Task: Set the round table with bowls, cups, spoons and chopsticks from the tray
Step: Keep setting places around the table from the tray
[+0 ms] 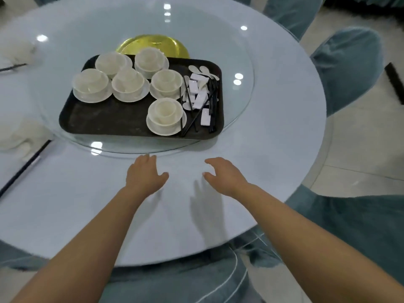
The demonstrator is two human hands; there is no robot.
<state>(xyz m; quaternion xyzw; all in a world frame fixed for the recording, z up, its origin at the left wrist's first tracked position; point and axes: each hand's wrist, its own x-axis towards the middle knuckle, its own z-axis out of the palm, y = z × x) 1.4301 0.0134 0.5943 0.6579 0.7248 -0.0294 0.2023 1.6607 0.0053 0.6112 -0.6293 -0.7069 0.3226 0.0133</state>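
My left hand [146,174] and right hand [223,174] hover empty, fingers spread; tray [105,119] at 12 o'clock (reach next, I judge), nearest bowl stack [166,116] handy.

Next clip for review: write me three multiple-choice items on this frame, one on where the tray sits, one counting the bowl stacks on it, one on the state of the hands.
1. Where does the tray sit?
A. On the glass turntable
B. On a chair
C. On the floor

2. How many bowl stacks are on the tray?
A. Three
B. Six
C. Nine

3. What state are the hands in?
A. Both holding chopsticks
B. One holding a bowl
C. Both open and empty

Answers: 1 A, the tray lies within the glass disc's rim. 2 B, six white stacks show on the tray. 3 C, the left hand and right hand have spread fingers over the bare table, short of the tray.
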